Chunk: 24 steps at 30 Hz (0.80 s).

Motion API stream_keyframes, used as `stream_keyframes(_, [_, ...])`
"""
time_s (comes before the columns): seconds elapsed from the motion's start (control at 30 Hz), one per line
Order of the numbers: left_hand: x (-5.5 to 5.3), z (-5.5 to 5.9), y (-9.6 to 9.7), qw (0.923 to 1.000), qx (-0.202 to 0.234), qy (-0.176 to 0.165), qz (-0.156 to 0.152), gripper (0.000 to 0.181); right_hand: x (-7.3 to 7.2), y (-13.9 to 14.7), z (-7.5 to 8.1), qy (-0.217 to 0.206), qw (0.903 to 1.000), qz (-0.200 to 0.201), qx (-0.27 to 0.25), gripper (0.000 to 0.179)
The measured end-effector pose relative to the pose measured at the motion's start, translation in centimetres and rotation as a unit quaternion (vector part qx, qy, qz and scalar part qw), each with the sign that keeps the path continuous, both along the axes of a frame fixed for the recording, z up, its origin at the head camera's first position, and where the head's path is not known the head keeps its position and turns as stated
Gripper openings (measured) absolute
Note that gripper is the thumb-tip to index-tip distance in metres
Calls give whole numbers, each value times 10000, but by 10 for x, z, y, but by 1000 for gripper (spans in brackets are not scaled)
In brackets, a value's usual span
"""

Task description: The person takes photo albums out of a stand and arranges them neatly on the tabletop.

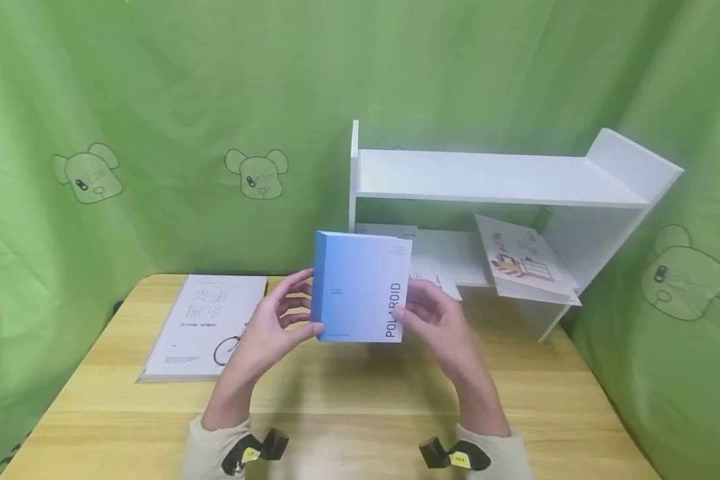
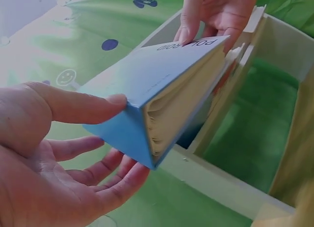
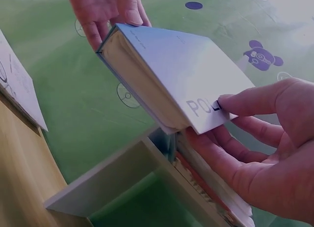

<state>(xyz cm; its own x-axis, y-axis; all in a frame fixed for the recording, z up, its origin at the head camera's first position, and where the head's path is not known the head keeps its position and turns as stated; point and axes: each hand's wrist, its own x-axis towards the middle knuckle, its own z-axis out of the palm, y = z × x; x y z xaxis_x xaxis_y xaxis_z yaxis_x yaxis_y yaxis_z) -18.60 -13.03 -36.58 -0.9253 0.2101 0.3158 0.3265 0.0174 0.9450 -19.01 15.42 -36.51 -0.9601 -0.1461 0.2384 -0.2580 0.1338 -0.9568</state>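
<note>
The left hand (image 2: 49,178) holds a blue book (image 2: 157,72) — its thumb presses on the cover at the spine edge, the other fingers (image 2: 120,187) reach under the spine. Cream pages (image 2: 184,94) show at the near end, slightly fanned. At the far end the right hand (image 2: 221,13) pinches the cover beside dark printed letters. Behind and to the right stands a white shelf (image 2: 216,183) with pale-edged books (image 2: 252,20) in it — green cloth (image 2: 103,18) with a printed smiley face lies beyond.
</note>
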Motion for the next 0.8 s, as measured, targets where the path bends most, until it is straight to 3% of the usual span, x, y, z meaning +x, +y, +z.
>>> stream_keyframes(0.17, [2,2,-10,9999,-139,17,50,84,2,-13,0,126,9995,35,-281,45])
stream_keyframes(0.43, [1,4,-34,9995,-202,-169,-194,81,4,-35,-3,24,9992,-58,-393,44])
stream_keyframes(0.8, [-2,4,-57,9982,-557,-186,-90,76,0,-65,-20,11,9970,-136,-764,43])
